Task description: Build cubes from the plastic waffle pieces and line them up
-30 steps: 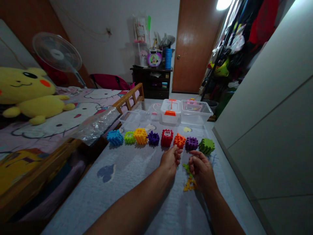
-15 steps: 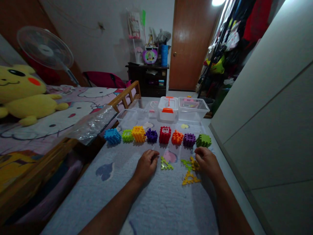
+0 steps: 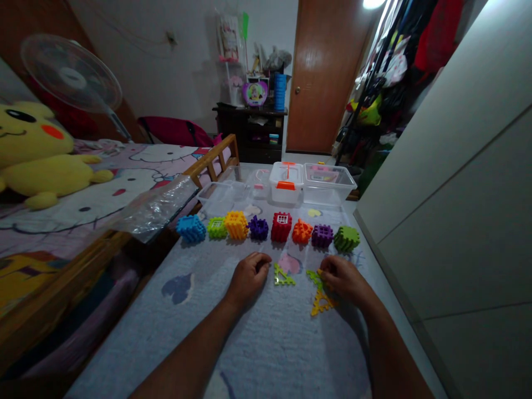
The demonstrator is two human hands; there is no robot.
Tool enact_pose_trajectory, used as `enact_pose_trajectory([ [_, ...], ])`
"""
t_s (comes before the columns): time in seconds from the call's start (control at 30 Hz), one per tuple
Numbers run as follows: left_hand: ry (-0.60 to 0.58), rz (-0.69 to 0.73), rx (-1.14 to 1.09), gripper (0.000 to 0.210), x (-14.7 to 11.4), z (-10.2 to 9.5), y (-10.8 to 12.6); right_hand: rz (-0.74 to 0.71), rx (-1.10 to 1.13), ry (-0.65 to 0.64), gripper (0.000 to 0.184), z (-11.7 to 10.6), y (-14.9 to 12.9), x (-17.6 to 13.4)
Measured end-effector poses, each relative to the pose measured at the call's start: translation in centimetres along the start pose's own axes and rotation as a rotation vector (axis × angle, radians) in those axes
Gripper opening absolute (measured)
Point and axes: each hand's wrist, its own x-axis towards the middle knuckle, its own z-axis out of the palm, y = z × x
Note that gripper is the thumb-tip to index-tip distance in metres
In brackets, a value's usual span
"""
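Note:
My right hand (image 3: 346, 280) is closed with its fingertips on a yellow notched building piece (image 3: 320, 272), which it mostly covers. A green notched triangle (image 3: 312, 276) lies against those fingers, and a yellow notched triangle (image 3: 320, 303) is just below them. My left hand (image 3: 248, 276) rests on the cloth with curled fingers, and nothing shows in them. Just right of it lies a lime-green triangular frame (image 3: 284, 277). Beyond both hands stands a row of assembled blocks, among them a red one (image 3: 281, 227), a purple one (image 3: 322, 236) and a green one (image 3: 346, 239).
Clear plastic boxes stand at the table's far end, including one with an orange latch (image 3: 286, 186) and a lidless one (image 3: 329, 185). A wooden bed rail (image 3: 210, 160) runs along the left. A pale cabinet (image 3: 449, 210) borders the right side.
My right hand has moved left and slightly down, from beside the green block onto the yellow piece, covering it. The left hand has stayed nearly still.

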Motion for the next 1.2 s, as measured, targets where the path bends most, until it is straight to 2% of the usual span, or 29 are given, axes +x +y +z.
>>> enact_pose_trajectory([
  [0.17,-0.008,0.014,-0.01,0.016,0.2,0.1,-0.2,-0.02,0.426,0.0,0.012,0.5,-1.2,-0.1],
  [0.23,-0.007,0.017,-0.019,0.016,0.3,0.1,-0.3,-0.016,0.546,-0.08,0.013,1.3,-2.3,-0.5],
  [0.33,0.006,0.019,-0.031,0.016,0.4,0.1,-0.2,-0.012,0.627,-0.278,0.008,3.4,-4.2,-1.1],
  [0.4,0.013,0.019,-0.037,0.015,0.5,0.1,-0.2,-0.072,0.541,-0.313,0.004,5.0,-5.2,-1.5],
  [0.53,0.012,0.017,-0.056,0.016,0.5,0.1,-0.1,-0.28,0.091,-0.12,0.014,6.7,-5.9,-1.5],
  [0.63,0.013,0.016,-0.069,0.016,0.6,0.1,-0.1,-0.361,-0.076,0.008,0.021,5.8,-5.4,-1.3],
  [0.7,0.006,0.022,-0.061,0.016,0.5,0.0,-0.1,-0.322,-0.115,0.04,0.02,4.3,-4.7,-1.1],
  [0.8,-0.053,0.062,-0.036,0.012,0.2,-0.3,0.2,-0.161,-0.173,-0.074,0.008,1.6,-3.5,-0.9],
  [0.87,-0.129,0.121,-0.024,0.009,-0.1,-0.7,0.5,-0.078,-0.166,-0.153,0.004,0.2,-2.7,-1.1],
  [0.93,-0.223,0.187,-0.01,0.016,-0.3,-1.1,0.7,-0.039,-0.15,-0.226,0.005,-0.6,-2.1,-1.5],
  [1.07,-0.39,0.278,0.063,0.034,-0.7,-1.5,0.8,-0.012,-0.244,-0.292,0.012,-0.8,-2.0,-2.3],
  [1.2,-0.435,0.312,0.149,0.033,-0.7,-1.2,0.4,-0.036,-0.299,-0.29,0.015,-0.1,-2.9,-2.4],
])
